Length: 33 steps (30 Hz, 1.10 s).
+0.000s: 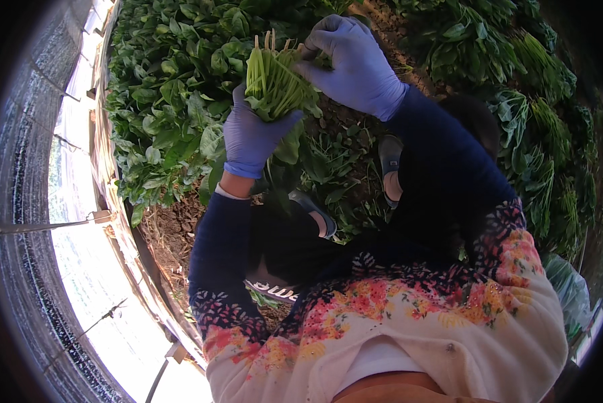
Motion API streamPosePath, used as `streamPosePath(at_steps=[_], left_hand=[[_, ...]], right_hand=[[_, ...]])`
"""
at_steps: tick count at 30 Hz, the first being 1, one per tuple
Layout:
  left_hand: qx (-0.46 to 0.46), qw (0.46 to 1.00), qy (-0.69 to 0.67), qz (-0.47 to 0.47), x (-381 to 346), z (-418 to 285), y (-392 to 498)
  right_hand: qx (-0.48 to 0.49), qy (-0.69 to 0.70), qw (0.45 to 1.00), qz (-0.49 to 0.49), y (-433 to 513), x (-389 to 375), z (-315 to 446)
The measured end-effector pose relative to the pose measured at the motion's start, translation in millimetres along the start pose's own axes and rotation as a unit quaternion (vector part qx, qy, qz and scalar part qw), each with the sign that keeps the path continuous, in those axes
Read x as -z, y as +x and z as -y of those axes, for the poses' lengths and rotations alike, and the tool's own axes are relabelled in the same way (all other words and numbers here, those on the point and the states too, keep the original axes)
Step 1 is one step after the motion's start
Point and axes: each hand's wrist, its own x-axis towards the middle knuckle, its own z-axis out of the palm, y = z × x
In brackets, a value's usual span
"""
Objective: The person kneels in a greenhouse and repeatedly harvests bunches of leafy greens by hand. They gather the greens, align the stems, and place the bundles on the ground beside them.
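Observation:
My left hand [256, 133], in a blue-violet disposable glove, is closed around a bunch of leafy greens, probably spinach [281, 83]. The cut stem ends point away from me, and large leaves hang below the hand. My right hand [354, 65], gloved alike, is at the right side of the stem ends with thumb and fingertips bent together. Whether a stem or root is pinched between those fingertips cannot be told. Standing greens [170, 101] fill the ground beyond and left of my left hand.
Gathered bunches of greens [548, 126] lie along the right. Loose leaves [341, 156] cover soil around my shoes [391, 169]. A translucent plastic bag [566, 287] is at the lower right. Plastic sheeting [94, 302] on a frame curves along the left.

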Motion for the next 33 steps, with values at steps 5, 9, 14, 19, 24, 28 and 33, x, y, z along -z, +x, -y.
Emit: streamPosePath(at_steps=[5, 9, 14, 19, 24, 28, 33], left_hand=[[-0.006, 0.997, 0.073, -0.025, -1, -5, 0], [0.008, 0.993, 0.113, -0.027, -2, -5, 2], [0.012, 0.999, 0.049, -0.021, 0, -2, 3], [0.026, 0.998, 0.051, -0.024, 0, -3, 0], [0.003, 0.993, 0.114, -0.042, -4, -7, 2], [0.01, 0.986, 0.16, -0.039, -5, -5, 2], [0.008, 0.992, 0.12, -0.032, -6, 1, 2]], right_hand=[[-0.024, -0.104, 0.993, -0.043, -11, -20, 9], [-0.025, -0.137, 0.989, -0.051, -3, -19, 9], [-0.074, -0.15, 0.979, -0.115, 19, 17, -12], [-0.112, 0.034, 0.993, 0.03, 7, 10, -7], [-0.055, -0.048, 0.997, -0.02, -13, -26, 1], [-0.081, -0.049, 0.995, 0.014, -6, -30, 1], [-0.122, -0.039, 0.981, -0.144, 24, 12, -22]])
